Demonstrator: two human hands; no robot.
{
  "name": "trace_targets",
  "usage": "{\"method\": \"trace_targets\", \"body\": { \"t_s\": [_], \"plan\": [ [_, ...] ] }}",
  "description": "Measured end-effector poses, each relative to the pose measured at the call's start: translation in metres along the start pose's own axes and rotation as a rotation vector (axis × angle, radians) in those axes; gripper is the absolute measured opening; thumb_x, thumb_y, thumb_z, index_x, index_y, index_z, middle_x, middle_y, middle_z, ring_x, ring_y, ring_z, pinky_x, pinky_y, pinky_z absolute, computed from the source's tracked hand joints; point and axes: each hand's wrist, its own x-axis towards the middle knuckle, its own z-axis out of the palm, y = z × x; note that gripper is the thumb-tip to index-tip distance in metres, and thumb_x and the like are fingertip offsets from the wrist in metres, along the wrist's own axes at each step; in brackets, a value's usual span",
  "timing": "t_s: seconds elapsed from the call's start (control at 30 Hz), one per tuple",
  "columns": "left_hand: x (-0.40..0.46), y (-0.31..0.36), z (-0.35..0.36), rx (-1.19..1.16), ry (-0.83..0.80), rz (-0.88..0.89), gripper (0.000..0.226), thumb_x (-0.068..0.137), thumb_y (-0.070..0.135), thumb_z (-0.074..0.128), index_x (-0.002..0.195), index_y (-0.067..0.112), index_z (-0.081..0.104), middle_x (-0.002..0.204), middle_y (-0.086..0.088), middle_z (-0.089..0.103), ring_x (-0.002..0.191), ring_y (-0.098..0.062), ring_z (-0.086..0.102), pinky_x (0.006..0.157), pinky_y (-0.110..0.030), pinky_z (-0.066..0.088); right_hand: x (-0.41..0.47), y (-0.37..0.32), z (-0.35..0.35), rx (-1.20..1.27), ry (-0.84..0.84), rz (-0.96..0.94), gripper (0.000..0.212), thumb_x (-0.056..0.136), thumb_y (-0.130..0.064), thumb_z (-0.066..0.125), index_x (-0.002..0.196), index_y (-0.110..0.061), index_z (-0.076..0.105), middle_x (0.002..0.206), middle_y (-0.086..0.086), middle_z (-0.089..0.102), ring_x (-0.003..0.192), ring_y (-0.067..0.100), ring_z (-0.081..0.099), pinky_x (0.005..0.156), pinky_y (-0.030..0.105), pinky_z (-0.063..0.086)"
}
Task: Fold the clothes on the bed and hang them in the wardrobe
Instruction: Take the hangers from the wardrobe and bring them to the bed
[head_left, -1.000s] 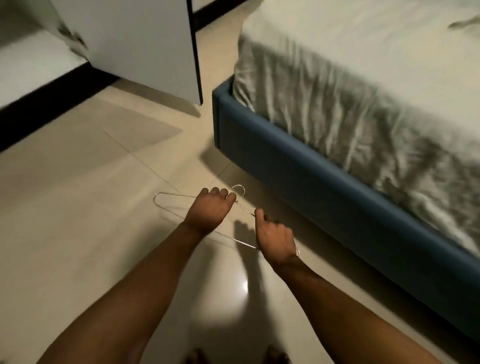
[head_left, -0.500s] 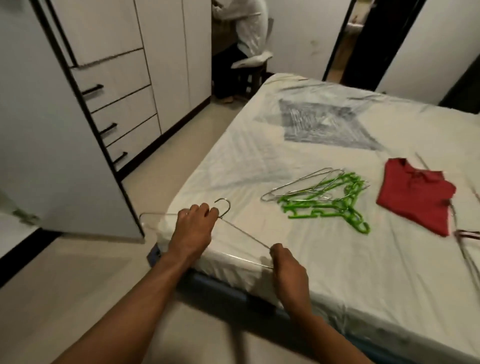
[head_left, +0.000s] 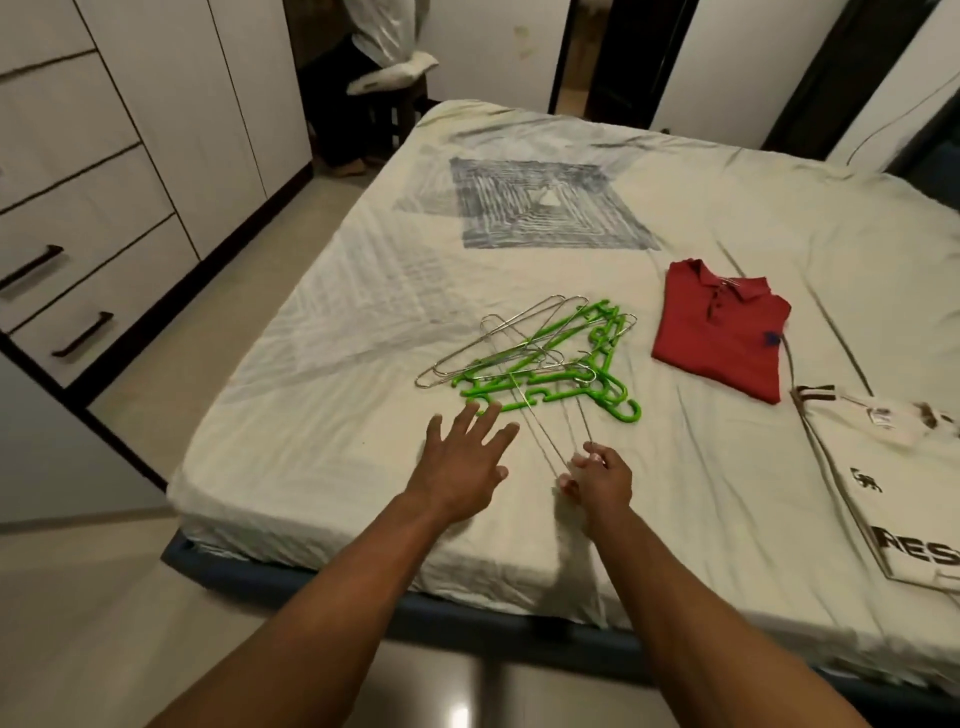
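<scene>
The person stands at the foot of the bed (head_left: 322, 467), both arms stretched out over the pale sheet. The left hand (head_left: 462, 462) hovers flat with its fingers spread wide and straight, holding nothing; its fingertips end just short of the nearest green hanger. The right hand (head_left: 597, 480) has its fingers curled in toward the thumb at the near end of a wire hanger (head_left: 540, 431), whose thin rods run up and away from the hand to the pile. It looks like a pinch on the wire, though the blur there leaves me unable to tell how firm the hold is. The pile itself lies just beyond both hands: several green plastic hangers (head_left: 582, 364) tangled with more wire hangers (head_left: 498, 338), all flat on the sheet. To the right of the pile, well clear of the fingers, a red polo shirt (head_left: 727, 338) lies folded, collar toward the far side. Nearer the right edge a cream shirt (head_left: 893, 499) with dark lettering lies flat as well. Along the left wall stands a white wardrobe (head_left: 156, 130) with dark-handled drawers.
</scene>
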Motion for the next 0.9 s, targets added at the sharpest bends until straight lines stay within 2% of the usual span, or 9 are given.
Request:
{"method": "trace_targets", "body": {
  "t_s": [0.03,0.1,0.13,0.2,0.33,0.43,0.63,0.9],
  "plan": [
    [-0.001,0.0,0.0,0.004,-0.003,0.003,0.062,0.104,0.041,0.041,0.158,0.033,0.012,0.168,0.002,-0.005,0.154,-0.022,-0.004,0.12,-0.056,0.008,0.002,-0.003,-0.002,-0.041,-0.022,0.011,0.027,0.101,-0.014,0.047,0.122,-0.018,0.063,0.099,0.011,0.065,0.075,0.027,0.062,0.075,0.04,0.055],
    [-0.005,-0.003,-0.007,0.016,-0.017,0.002,0.062,0.104,0.044,0.04,0.158,0.033,0.012,0.168,0.003,-0.005,0.154,-0.022,-0.003,0.12,-0.056,0.008,0.0,-0.013,-0.013,-0.198,-0.038,-0.024,0.04,0.102,-0.016,0.048,0.141,-0.018,0.052,0.128,0.012,0.06,0.112,0.032,0.059,0.099,0.039,0.044],
    [-0.008,-0.005,-0.013,0.021,-0.03,0.003,0.063,0.103,0.045,0.04,0.158,0.033,0.012,0.168,0.003,-0.006,0.154,-0.022,-0.004,0.12,-0.056,0.008,-0.006,-0.019,-0.019,-0.263,-0.048,-0.065,0.043,0.102,-0.016,0.047,0.145,-0.016,0.047,0.14,0.011,0.054,0.126,0.032,0.053,0.104,0.035,0.038],
    [-0.02,-0.004,-0.032,0.026,-0.059,0.004,0.063,0.103,0.046,0.039,0.158,0.033,0.012,0.168,0.003,-0.006,0.154,-0.022,-0.004,0.12,-0.056,0.008,-0.025,-0.031,-0.036,-0.367,-0.094,-0.144,0.046,0.102,-0.017,0.048,0.148,-0.014,0.042,0.15,0.011,0.047,0.136,0.031,0.045,0.108,0.034,0.034],
    [-0.056,0.013,-0.077,-0.022,-0.082,0.01,0.062,0.104,0.048,0.037,0.159,0.033,0.012,0.168,0.003,-0.007,0.154,-0.022,-0.004,0.121,-0.054,0.009,-0.071,-0.056,-0.079,-0.521,-0.177,-0.27,0.046,0.103,-0.02,0.05,0.147,-0.012,0.044,0.153,0.01,0.043,0.14,0.027,0.041,0.112,0.033,0.031],
    [-0.083,0.035,-0.105,-0.056,-0.12,0.03,0.061,0.104,0.048,0.036,0.159,0.032,0.015,0.168,0.003,-0.004,0.154,-0.022,-0.001,0.121,-0.052,0.011,-0.106,-0.075,-0.12,-0.599,-0.187,-0.284,0.043,0.103,-0.023,0.051,0.145,-0.013,0.047,0.152,0.007,0.044,0.139,0.024,0.042,0.112,0.03,0.03],
    [-0.093,0.098,-0.144,-0.073,-0.115,0.154,0.059,0.103,0.045,0.041,0.156,0.028,0.024,0.168,0.0,0.005,0.153,-0.024,0.007,0.119,-0.05,0.015,-0.137,-0.102,-0.195,-0.628,-0.1,-0.27,0.037,0.103,-0.028,0.05,0.137,-0.016,0.055,0.145,0.006,0.052,0.133,0.024,0.047,0.107,0.03,0.035],
    [-0.062,0.184,-0.147,-0.069,-0.181,0.244,0.054,0.101,0.041,0.045,0.152,0.027,0.032,0.165,-0.003,0.014,0.148,-0.027,0.02,0.114,-0.049,0.026,-0.123,-0.106,-0.268,-0.618,0.008,-0.193,0.034,0.103,-0.031,0.049,0.133,-0.02,0.059,0.139,0.005,0.057,0.128,0.027,0.051,0.101,0.034,0.04]
  ]
}}
